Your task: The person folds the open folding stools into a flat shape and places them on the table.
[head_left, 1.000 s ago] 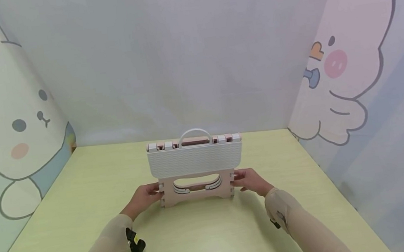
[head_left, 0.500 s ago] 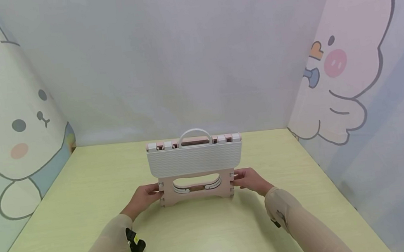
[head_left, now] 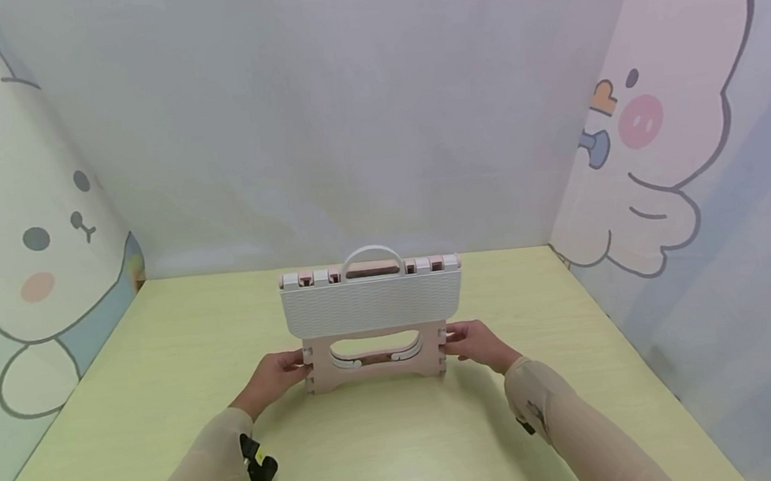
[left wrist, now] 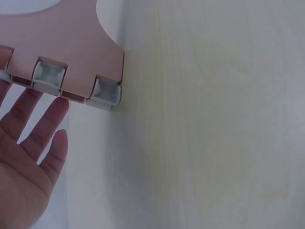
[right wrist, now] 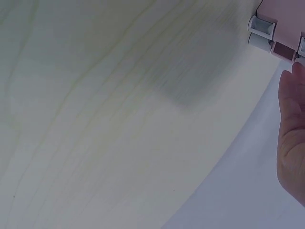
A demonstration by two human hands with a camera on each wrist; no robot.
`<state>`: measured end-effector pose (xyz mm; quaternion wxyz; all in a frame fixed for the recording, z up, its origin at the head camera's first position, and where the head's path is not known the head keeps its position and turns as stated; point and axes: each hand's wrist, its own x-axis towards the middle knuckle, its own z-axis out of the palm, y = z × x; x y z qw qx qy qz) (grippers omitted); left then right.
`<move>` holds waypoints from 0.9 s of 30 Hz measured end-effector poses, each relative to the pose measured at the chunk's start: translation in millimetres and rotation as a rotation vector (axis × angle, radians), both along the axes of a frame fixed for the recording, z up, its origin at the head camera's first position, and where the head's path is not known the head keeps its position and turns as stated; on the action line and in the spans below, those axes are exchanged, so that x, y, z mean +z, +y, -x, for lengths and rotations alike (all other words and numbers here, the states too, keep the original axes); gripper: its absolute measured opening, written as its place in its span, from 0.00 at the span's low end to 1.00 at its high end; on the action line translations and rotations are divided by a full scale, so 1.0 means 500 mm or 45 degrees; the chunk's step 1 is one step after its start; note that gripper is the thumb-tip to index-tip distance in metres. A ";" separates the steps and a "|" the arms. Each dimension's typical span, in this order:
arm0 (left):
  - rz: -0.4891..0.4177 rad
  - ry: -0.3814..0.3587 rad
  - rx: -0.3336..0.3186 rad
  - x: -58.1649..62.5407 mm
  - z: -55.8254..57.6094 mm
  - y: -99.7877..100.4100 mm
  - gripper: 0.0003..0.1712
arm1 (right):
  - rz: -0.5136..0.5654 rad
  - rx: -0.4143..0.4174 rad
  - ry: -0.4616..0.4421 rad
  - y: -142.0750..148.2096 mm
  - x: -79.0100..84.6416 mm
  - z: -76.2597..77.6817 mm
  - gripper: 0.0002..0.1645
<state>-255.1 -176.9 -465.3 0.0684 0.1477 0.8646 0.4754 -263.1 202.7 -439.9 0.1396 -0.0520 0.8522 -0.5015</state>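
Observation:
A folded folding stool, white on top with pink legs, stands upright on the table in the head view. Its white carrying handle arches up at the top. My left hand grips the left side edge of the pink legs. In the left wrist view, fingers of that hand reach behind the hinged edge, and only a bit of thumb shows. On the opposite edge, my right hand holds the legs between thumb and fingers. The right wrist view catches only part of that hand beside a pink corner.
The pale yellow-green table extends around the stool. A grey-white backdrop rises behind it, with cartoon figures on the side walls. A black device is strapped at the left sleeve.

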 end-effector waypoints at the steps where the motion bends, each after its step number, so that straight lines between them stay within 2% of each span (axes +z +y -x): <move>1: 0.001 0.004 -0.005 -0.001 0.000 0.000 0.20 | -0.004 -0.004 0.000 0.000 -0.001 0.000 0.23; 8: -0.020 0.012 0.011 -0.003 -0.001 -0.006 0.20 | -0.012 0.017 0.011 -0.008 0.003 -0.002 0.23; 14: -0.055 -0.001 -0.020 -0.007 0.004 -0.001 0.21 | -0.016 -0.019 0.001 -0.004 0.006 -0.007 0.23; 22: -0.040 0.005 -0.010 -0.010 0.004 -0.001 0.20 | 0.014 0.001 0.004 -0.003 0.004 -0.007 0.23; 27: -0.008 0.011 0.016 -0.001 0.002 0.004 0.21 | 0.012 -0.016 0.013 -0.005 0.002 -0.009 0.23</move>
